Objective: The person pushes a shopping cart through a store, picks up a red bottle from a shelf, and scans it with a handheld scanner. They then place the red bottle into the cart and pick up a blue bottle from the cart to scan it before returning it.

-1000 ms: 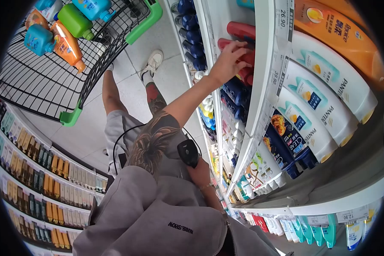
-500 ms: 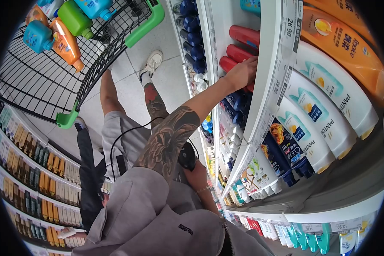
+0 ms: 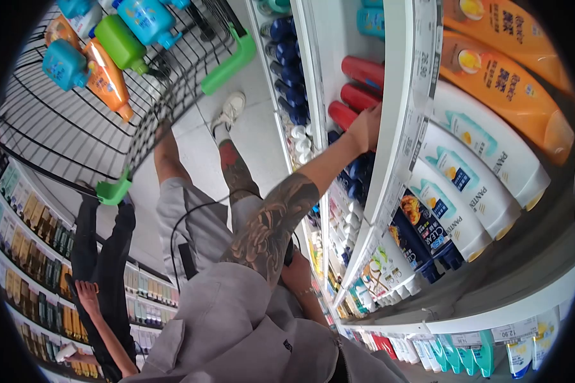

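Observation:
My tattooed left arm stretches across to the shelf at the right, and my left hand (image 3: 365,129) is in among the red bottles (image 3: 356,97). Its fingers go behind the white shelf edge (image 3: 399,121), so their grip is hidden. Dark blue bottles (image 3: 359,172) stand just below that hand. Close to my body, my right hand (image 3: 296,273) is closed around a black rounded object (image 3: 290,255) mostly covered by my left arm. A black cable (image 3: 201,207) loops across my shorts.
A black wire shopping cart (image 3: 51,137) with green corners holds several orange, green and blue bottles. White Pantene bottles (image 3: 492,143), orange Rejoice bottles (image 3: 505,83) and dark Clear bottles (image 3: 428,226) line the right shelf. Another person in dark trousers (image 3: 102,249) stands at the left shelves.
My left hand has moved slightly down and to the left in view, staying at the red bottles. The cart has shifted slightly right and down. The other person has come further into view.

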Tool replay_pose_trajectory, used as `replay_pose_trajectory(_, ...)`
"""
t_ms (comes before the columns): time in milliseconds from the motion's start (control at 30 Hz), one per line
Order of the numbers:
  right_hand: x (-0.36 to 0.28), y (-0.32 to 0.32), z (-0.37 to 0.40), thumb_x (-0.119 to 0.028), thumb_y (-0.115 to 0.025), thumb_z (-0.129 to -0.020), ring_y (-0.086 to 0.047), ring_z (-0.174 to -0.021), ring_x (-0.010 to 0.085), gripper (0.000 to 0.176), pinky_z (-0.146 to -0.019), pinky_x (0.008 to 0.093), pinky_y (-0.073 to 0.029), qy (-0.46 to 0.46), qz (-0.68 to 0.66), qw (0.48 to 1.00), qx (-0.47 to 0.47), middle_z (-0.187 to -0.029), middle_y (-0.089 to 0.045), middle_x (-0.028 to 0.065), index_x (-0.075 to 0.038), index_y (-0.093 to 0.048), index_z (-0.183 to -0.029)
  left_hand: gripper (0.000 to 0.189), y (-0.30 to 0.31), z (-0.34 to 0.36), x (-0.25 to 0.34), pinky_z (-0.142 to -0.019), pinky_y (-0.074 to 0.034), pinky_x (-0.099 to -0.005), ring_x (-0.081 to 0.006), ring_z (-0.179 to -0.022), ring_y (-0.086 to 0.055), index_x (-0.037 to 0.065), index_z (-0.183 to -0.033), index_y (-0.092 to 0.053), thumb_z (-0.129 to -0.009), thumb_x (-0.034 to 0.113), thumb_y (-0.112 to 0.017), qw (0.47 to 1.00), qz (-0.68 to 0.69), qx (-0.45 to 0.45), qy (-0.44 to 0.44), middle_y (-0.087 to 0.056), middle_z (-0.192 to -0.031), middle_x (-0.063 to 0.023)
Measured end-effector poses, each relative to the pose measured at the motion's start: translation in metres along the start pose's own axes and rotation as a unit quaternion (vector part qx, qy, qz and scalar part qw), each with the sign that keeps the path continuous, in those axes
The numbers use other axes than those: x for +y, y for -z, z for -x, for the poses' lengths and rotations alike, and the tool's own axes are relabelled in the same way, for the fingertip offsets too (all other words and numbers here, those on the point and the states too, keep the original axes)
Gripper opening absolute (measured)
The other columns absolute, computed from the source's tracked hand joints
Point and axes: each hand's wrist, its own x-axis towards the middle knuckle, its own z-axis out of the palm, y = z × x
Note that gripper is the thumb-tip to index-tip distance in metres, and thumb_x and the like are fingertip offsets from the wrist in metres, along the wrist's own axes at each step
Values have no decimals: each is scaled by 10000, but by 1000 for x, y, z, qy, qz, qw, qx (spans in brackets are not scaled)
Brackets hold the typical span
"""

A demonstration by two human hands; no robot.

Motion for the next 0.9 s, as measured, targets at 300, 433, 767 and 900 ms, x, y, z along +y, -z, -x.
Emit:
replay_pose_trajectory(300, -34, -1, 1, -237, -700, -658, -614, -808, 399, 330, -714, 466, -491, 40, 3, 997, 66, -810, -636, 222, -19, -603, -886, 289, 104, 43, 35, -777, -487, -373, -289, -956, -545, 20, -1042, -572, -773, 125, -592, 993, -33, 101, 55, -568, -1049, -114)
replay_pose_trajectory(433, -60, -5, 0, -203, -676, -658, -607, -798, 407, 308, -696, 478, -489, 54, 20, 996, 71, -810, -636, 219, -22, -582, -889, 162, 221, 93, 71, -774, -494, -355, -259, -910, -600, 62, -939, -608, -783, 88, -643, 988, -5, 107, 113, -621, -986, -75)
replay_pose_trajectory(767, -146, -21, 9, -252, -684, -664, -612, -797, 411, 353, -696, 474, -493, 36, -15, 998, 54, -815, -634, 237, 6, -577, -879, 369, 542, 42, -88, -879, -439, -405, -298, -1036, -541, 101, -1169, -532, -807, 72, -594, 918, -382, 71, 81, -557, -1138, -108)
replay_pose_trajectory(900, -176, -45, 15, -285, -696, -670, -609, -824, 409, 397, -716, 478, -488, 13, -4, 999, 39, -840, -635, 235, 11, -570, -904, 410, 587, 0, -176, -901, -428, -369, -265, -1093, -498, 133, -1179, -520, -781, 42, -543, 846, -532, -14, 40, -511, -1194, -74)
